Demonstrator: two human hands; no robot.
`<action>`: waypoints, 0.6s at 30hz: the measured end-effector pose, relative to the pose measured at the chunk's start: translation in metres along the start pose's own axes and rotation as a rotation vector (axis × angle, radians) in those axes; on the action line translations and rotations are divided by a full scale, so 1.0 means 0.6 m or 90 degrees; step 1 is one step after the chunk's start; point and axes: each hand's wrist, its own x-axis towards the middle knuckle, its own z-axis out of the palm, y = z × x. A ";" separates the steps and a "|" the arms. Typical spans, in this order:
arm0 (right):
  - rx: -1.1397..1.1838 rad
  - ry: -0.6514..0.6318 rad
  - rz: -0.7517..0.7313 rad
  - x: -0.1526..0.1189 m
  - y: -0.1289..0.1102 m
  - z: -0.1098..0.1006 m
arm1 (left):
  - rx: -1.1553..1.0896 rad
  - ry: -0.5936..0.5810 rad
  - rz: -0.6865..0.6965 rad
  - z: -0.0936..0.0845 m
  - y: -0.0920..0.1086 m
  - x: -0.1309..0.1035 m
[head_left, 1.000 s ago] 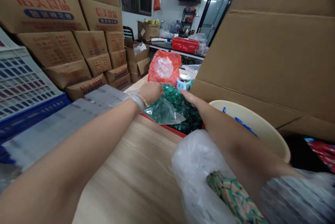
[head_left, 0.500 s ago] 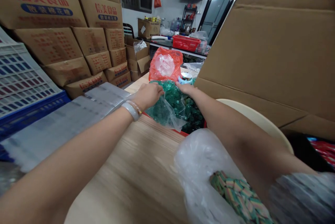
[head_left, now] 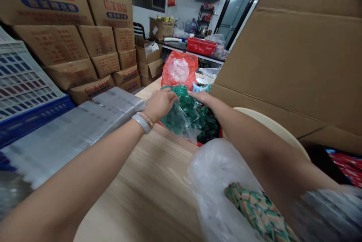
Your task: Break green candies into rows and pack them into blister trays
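Observation:
My left hand (head_left: 162, 104) is closed in a pinch on the edge of a clear plastic bag (head_left: 181, 123), which hangs down over shiny green wrapped pieces (head_left: 207, 123). The pieces lie heaped in a red-rimmed container (head_left: 199, 144) on the wooden table. At the far right side of the heap is my right hand (head_left: 200, 97), its thumb stretched toward the green pieces. Its other fingers are hidden, so I cannot tell whether it grips any. Just behind it stands a light blue roll-shaped object (head_left: 200, 84).
A red plastic bag (head_left: 181, 69) lies behind the heap. Stacked clear bags (head_left: 76, 121) are at the left, below cardboard boxes (head_left: 53, 45). Nearer me is a cloudy plastic bag (head_left: 217, 181) with striped pieces (head_left: 260, 211). A cream tub (head_left: 271, 123) and large cardboard flap (head_left: 299, 60) stand right.
The green pieces beside my right hand have shifted slightly, and that hand has moved a little to the left. My left hand stays on the clear bag. The view has shifted slightly.

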 end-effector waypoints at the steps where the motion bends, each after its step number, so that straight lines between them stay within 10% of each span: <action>1: 0.007 -0.003 0.005 -0.004 0.001 -0.001 | -0.009 0.011 0.003 -0.001 -0.001 -0.001; 18: 0.090 0.059 -0.019 -0.077 -0.046 -0.040 | -0.049 0.150 0.055 -0.074 0.040 0.054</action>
